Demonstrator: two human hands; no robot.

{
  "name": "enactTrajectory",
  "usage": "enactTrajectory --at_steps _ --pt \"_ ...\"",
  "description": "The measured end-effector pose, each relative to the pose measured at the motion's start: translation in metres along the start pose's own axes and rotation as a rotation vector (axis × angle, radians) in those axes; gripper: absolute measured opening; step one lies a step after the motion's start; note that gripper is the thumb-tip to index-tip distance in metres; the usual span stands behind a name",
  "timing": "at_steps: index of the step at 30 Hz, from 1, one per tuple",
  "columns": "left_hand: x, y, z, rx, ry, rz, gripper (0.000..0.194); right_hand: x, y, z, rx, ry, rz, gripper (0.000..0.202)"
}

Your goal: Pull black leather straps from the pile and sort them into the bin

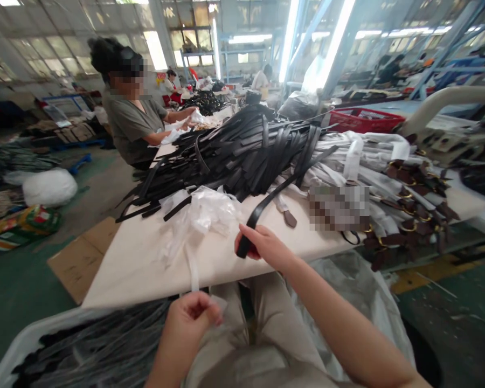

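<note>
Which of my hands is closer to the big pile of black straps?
Right. Your right hand holds a black strap in front of the pile; your left hand is farther off, by the near edge of the table, with white plastic.

- No word, number or brand can be read anywhere.
- Green, yellow and red package [24, 226], on the floor well out from the left edge of the table [145, 261]: coloured print with red and white patches, blurred.
- Cardboard box [84, 258], beside the table's left edge toward the near corner: faint dark marks, illegible.
- Red-and-yellow patch [160, 77], far beyond the table's far end: possibly a sign, too small to make out.
</note>
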State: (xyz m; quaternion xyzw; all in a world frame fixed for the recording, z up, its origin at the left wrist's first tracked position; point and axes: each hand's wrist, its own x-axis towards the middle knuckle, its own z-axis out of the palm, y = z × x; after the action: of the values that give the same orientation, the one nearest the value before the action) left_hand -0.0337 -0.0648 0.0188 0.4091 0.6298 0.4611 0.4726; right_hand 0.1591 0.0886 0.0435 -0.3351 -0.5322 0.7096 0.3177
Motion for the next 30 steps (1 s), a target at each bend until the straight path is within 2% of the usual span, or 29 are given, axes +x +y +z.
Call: enactTrajectory --at_steps 2,4,8,16,21,30 --pt "0.016 -0.004 0.028 -0.063 -0.122 -0.052 0.026 -0.034 0.010 -0.007 -0.087 0.036 -0.067 0.053" --pt "0.025 -0.004 0.048 -0.095 -0.176 -0.068 0.025 -0.060 0.017 -0.012 -0.123 0.070 -0.092 0.050" --pt "0.028 0.002 0.065 -0.113 -0.281 -0.144 0.025 -0.081 0.024 -0.018 -0.069 0.122 -0.128 0.043" --pt "0.029 0.009 0.065 -0.110 -0.272 -0.145 0.022 -0.063 0.033 -0.009 -0.054 0.003 -0.208 0.031" --pt "0.026 0.013 0.058 -0.102 -0.267 -0.161 0.021 -0.058 0.037 -0.001 -0.094 0.001 -0.269 0.027" --pt "0.029 -0.004 0.054 -0.152 -0.327 -0.162 0.040 -0.062 0.042 -0.003 -0.017 0.024 -0.196 0.032"
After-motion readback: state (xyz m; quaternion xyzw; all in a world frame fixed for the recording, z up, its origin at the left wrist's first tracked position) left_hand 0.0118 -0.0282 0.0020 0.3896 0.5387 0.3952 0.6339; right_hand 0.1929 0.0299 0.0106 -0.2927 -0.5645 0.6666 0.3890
